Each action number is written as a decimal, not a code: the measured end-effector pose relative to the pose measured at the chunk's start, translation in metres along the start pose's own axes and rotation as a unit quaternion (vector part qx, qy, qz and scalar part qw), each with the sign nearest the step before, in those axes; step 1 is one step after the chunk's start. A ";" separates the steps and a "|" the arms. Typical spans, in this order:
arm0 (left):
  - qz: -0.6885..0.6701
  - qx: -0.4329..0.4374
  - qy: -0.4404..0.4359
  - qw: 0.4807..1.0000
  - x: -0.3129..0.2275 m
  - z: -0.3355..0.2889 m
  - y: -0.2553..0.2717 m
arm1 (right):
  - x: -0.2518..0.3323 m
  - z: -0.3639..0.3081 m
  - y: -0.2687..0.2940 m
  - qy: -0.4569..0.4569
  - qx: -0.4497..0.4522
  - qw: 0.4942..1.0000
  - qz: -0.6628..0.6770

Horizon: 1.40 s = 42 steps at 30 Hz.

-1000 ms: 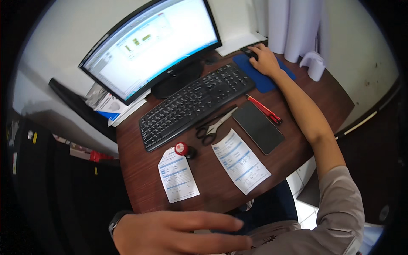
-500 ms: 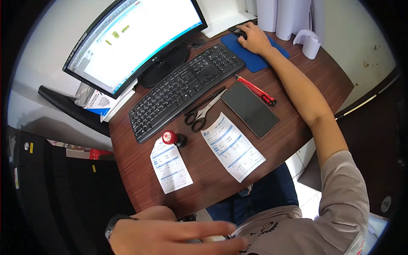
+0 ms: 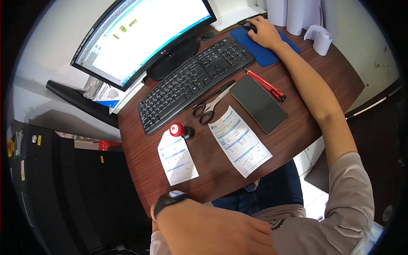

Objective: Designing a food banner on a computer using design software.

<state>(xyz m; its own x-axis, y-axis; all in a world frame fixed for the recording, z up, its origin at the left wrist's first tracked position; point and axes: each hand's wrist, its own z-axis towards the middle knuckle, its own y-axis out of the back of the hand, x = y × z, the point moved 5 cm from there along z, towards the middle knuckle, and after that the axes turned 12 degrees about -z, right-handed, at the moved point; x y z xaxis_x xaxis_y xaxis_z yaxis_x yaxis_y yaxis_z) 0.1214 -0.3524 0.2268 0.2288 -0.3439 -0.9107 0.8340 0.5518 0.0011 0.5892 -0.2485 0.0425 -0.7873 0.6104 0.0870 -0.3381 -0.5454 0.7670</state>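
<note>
"Left hand [image 3: 219,227]: what's its grip?"

"Can't tell; I see only its back, fingers hidden. It's near the first slip [image 3: 177,163], whose top end lies just by a red-topped stamp [image 3: 177,129]."

"So a careless sweep of that hand could drag the slip or knock the stamp."

"Next, scissors [image 3: 212,105], then the second slip [image 3: 240,140], close to the edge of the desk [image 3: 138,157]. One brush might tip it off."

"And past the phone [image 3: 259,104]?"

"Red cutter [image 3: 265,86], left of the right forearm [image 3: 305,83]; a dragging arm could nudge it. Right hand [image 3: 264,33] curls over the black mouse [image 3: 250,28], on the blue mat [image 3: 266,57]."
</note>
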 end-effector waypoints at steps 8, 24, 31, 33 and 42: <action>0.134 -0.042 -0.018 0.990 -0.025 -0.019 0.003 | 0.007 -0.001 0.005 0.000 0.010 1.000 -0.001; 0.175 -0.048 -0.068 0.981 -0.004 -0.020 -0.003 | 0.009 0.001 0.007 0.004 0.011 1.000 0.005; 0.142 -0.086 -0.049 0.985 -0.025 -0.012 0.006 | 0.006 0.000 0.007 0.019 -0.011 0.999 0.035; 0.180 -0.007 0.000 0.984 -0.035 -0.009 0.013 | 0.010 -0.004 0.008 0.013 -0.004 0.999 0.044; 0.326 -0.115 -0.067 0.936 -0.056 -0.037 -0.004 | 0.011 -0.004 0.018 0.013 -0.011 0.998 0.061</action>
<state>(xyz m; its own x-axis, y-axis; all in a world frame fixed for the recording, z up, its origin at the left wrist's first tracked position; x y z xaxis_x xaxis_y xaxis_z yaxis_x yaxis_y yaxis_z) 0.0862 -0.3070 0.2624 0.7250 0.0397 -0.6876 0.3684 0.8212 0.4359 0.5724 -0.2540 0.0548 -0.8363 0.5236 0.1627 -0.2493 -0.6274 0.7377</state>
